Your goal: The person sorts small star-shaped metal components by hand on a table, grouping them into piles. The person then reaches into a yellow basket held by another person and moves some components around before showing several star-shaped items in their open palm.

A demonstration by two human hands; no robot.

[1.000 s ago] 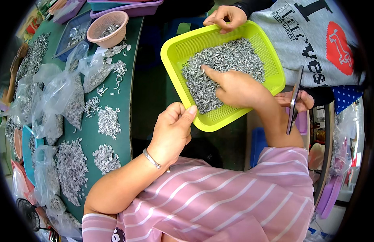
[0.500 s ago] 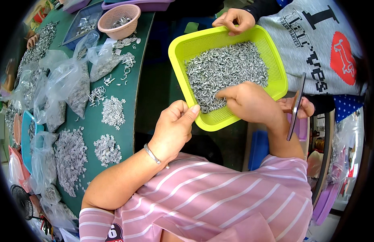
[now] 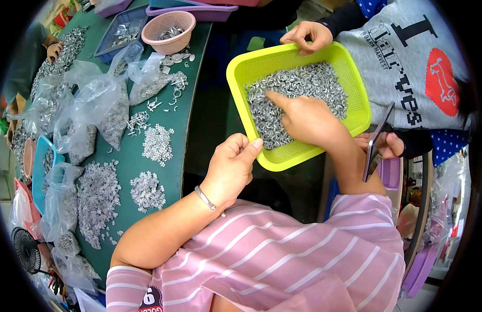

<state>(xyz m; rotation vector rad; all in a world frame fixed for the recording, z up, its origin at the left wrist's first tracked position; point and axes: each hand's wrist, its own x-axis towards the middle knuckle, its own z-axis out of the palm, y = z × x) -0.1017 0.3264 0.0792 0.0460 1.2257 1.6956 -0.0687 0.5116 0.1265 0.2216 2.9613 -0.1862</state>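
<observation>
Read all clock positions from the view centre, 12 at the top, unless the basket is named as reference. Locate the yellow-green basket (image 3: 274, 165) at 1 o'clock, held clear of the green surface (image 3: 129, 161); loose curved metal pieces (image 3: 303, 78) cover most of its base. Your left hand (image 3: 233, 164) grips the rim between 7 and 8 o'clock of the basket, thumb on top, remaining fingers curled underneath. Your right hand (image 3: 311, 119) enters from the basket's 5 o'clock, index finger extended toward the pieces, other fingers folded; whether they hold a piece cannot be told. A co-worker's hand (image 3: 311, 36) supports the rim at the basket's 12 o'clock; the co-worker's other hand (image 3: 391, 144) holds a flat dark device (image 3: 374, 140) at the basket's 4 o'clock. Status, by judgement: the pieces are gathered in the basket, and handling by your index finger appears under way, not complete. No piece is visibly separated from the batch, and the basket is not yet set down. On the surface, small part piles (image 3: 157, 144) lie at 8 and 9 o'clock; their relation to the basket's contents cannot be confirmed.
</observation>
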